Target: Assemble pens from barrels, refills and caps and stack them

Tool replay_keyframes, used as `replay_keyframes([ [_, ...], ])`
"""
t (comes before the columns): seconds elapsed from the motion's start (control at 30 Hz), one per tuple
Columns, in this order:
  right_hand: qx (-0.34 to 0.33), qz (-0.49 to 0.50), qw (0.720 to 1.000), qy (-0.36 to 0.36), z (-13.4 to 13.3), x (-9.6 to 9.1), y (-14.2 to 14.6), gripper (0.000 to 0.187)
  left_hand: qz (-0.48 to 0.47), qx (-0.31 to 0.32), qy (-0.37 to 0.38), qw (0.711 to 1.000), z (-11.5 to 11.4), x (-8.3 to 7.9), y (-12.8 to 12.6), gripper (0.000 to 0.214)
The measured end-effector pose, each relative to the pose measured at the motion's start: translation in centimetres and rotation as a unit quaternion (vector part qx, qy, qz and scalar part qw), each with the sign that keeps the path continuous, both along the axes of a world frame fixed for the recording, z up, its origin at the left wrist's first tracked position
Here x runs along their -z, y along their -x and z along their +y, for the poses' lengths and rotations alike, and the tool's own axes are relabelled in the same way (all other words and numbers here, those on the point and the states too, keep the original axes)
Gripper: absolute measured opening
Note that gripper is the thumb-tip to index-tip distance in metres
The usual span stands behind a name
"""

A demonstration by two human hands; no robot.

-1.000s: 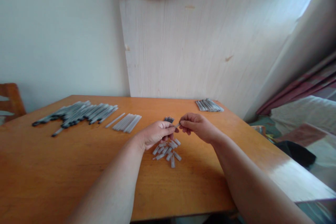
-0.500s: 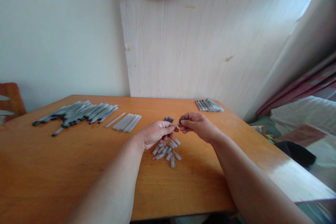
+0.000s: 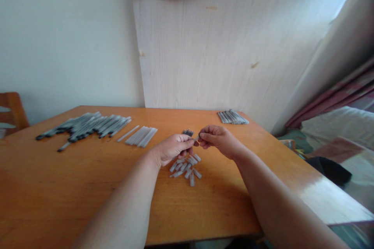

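Observation:
In front of me, my left hand (image 3: 177, 148) and my right hand (image 3: 216, 138) meet over the table. Both pinch one slim pen part (image 3: 196, 138), pale with a dark end on the right; most of it is hidden by the fingers. Just below the left fingers lies a loose pile of clear pen caps (image 3: 186, 166). Several dark-tipped pieces (image 3: 187, 132) lie behind the left hand, partly covered by it. To the left is a row of clear pen barrels (image 3: 142, 136), with a single barrel (image 3: 128, 133) beside it.
A large heap of clear pens with black ends (image 3: 87, 126) covers the back left of the wooden table (image 3: 187, 210). Near its back right corner sits a bundle of dark-cored pens (image 3: 233, 117). A chair (image 3: 14, 109) stands at the left; a wall (image 3: 198, 54) rises behind.
The right hand has shifted very slightly left, toward the left hand. Both hands keep their pinch on the pen part, and the items on the table lie as before.

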State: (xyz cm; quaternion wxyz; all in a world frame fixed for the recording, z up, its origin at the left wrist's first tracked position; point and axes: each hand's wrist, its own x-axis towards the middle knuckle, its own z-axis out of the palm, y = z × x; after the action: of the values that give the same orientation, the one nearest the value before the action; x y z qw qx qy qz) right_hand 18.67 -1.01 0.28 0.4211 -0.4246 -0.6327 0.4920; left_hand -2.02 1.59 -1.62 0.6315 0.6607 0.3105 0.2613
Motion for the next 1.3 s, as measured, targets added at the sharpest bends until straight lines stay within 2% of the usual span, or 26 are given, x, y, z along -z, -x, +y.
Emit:
replay_keyframes([
  [0.3, 0.050, -0.125, 0.990, -0.039, -0.20, -0.04, 0.31, 0.020, -0.003, -0.004, 0.005, 1.000, 0.02, 0.22, -0.17, 0.045],
  [0.53, 0.064, -0.196, 0.970, -0.128, -0.02, 0.16, 0.44, 0.039, -0.004, 0.003, 0.005, 1.000, -0.49, -0.17, -0.38, 0.039],
  [0.8, 0.056, -0.173, 0.975, -0.125, 0.09, 0.10, 0.36, 0.053, 0.001, -0.016, 0.012, 1.000, -0.62, -0.42, -0.46, 0.040],
  [1.0, 0.056, -0.131, 0.984, -0.112, 0.10, 0.16, 0.19, 0.034, 0.005, -0.016, 0.002, 1.000, -0.48, -0.36, -0.42, 0.042],
  [1.1, 0.061, -0.152, 0.980, -0.117, 0.09, 0.26, 0.28, 0.029, 0.011, -0.018, 0.004, 1.000, -0.61, -0.45, -0.44, 0.041],
  [1.3, 0.088, -0.232, 0.955, -0.164, 0.39, 0.65, 0.38, 0.045, 0.015, -0.003, 0.008, 1.000, -0.78, -0.45, -0.51, 0.040],
])
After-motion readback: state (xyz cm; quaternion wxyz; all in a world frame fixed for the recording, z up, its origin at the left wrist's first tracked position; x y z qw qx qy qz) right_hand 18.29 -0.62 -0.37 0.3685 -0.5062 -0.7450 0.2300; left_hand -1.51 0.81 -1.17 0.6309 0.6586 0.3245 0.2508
